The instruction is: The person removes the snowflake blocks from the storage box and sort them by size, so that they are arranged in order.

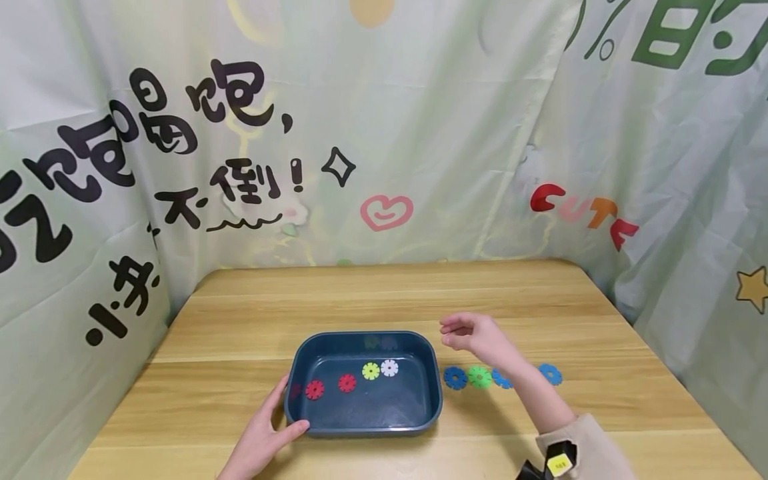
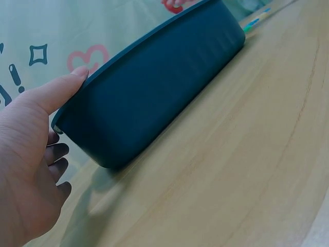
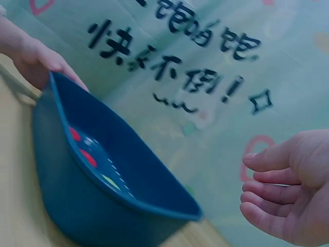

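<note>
A dark blue rectangular basin (image 1: 363, 430) stands on the wooden table. My left hand (image 1: 264, 427) grips its left end, the thumb on the rim and the other fingers around the outside; the left wrist view shows this thumb (image 2: 61, 92) up close. Inside lie two red notched discs, one left (image 1: 315, 390) and one further right (image 1: 347, 383), beside a yellow disc (image 1: 371, 371) and a white disc (image 1: 389, 368). Above the table, just off the basin's right end, my right hand (image 1: 477, 337) hovers with loosely bent fingers, holding nothing.
Right of the basin, a row of flat discs lies on the table (image 1: 420, 290): a blue disc (image 1: 455, 378), a green disc (image 1: 479, 377), another blue disc (image 1: 501, 379) partly behind my right forearm, and a blue disc (image 1: 550, 374) beyond it. Printed curtains (image 1: 420, 133) surround the table.
</note>
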Demonstrator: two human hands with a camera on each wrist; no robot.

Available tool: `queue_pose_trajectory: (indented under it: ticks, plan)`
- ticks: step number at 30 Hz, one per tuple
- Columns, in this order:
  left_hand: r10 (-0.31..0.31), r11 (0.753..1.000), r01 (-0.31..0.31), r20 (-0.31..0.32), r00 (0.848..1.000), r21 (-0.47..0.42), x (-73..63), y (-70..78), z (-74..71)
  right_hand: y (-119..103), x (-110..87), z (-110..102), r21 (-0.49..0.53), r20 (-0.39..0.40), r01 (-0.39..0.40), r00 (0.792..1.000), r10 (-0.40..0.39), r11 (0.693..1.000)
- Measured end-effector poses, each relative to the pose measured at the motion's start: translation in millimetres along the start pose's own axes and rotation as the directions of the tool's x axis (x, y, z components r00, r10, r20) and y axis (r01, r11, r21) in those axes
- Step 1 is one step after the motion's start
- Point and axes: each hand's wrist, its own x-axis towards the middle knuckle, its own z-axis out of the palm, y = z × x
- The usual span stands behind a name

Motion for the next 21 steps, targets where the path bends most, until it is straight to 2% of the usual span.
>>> queue_pose_trajectory:
  ticks: [3, 11, 16, 21]
  plan:
    - [0.008, 1.000, -0.008, -0.006, 1.000, 0.003, -0.5, -0.1, 0.1, -4.3, 5.9, 16.4, 0.007, 0.034, 0.027, 0.999, -0.027, 1.000]
    - [-0.017, 1.000, 0.017, -0.006, 1.000, 0.001, 0.2, 1.0, -0.4, -2.7, 21.2, 61.0, 0.044, 0.122, 0.023, 0.992, -0.028, 0.999]
    - [0.014, 1.000, -0.014, -0.008, 1.000, -0.011, 0.4, -0.9, 0.9, 2.4, 28.2, 82.9, 0.042, 0.145, 0.022, 0.989, -0.028, 0.999]
    - [-0.009, 1.000, 0.009, -0.003, 1.000, -0.016, 0.8, -0.5, 0.9, 7.3, 32.9, 96.5, -0.046, 0.122, 0.013, 0.992, -0.007, 0.999]
